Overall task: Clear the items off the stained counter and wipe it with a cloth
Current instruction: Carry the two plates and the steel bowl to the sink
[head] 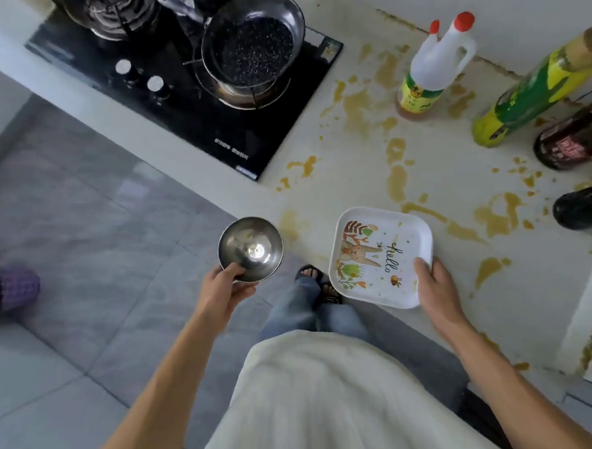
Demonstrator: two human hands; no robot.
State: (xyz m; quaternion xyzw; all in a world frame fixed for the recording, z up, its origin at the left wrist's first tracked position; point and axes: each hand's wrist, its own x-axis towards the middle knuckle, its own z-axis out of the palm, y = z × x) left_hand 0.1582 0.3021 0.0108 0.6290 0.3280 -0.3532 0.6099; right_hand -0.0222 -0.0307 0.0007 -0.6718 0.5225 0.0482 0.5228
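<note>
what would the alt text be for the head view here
A person's left hand holds a steel bowl over the floor while the right hand grips a white rabbit-print plate at the edge of a yellow-stained counter. Four bottles stand at right, a pan on the stove.

You had only one view, from the camera worn on your head, so no second view shared any part of the scene. It looked steeply down and forward over your own chest and legs. Your left hand (222, 283) and right hand (435, 282) sat near the middle of the picture, close under the lens. The wide angle bent the edges: the stained tabletop (422, 169) ran diagonally from upper left to lower right, the stove (192, 102) lay at the far top, bottles (430, 66) leaned outward at the upper right, and the tiled floor (83, 242) filled the left side.
</note>
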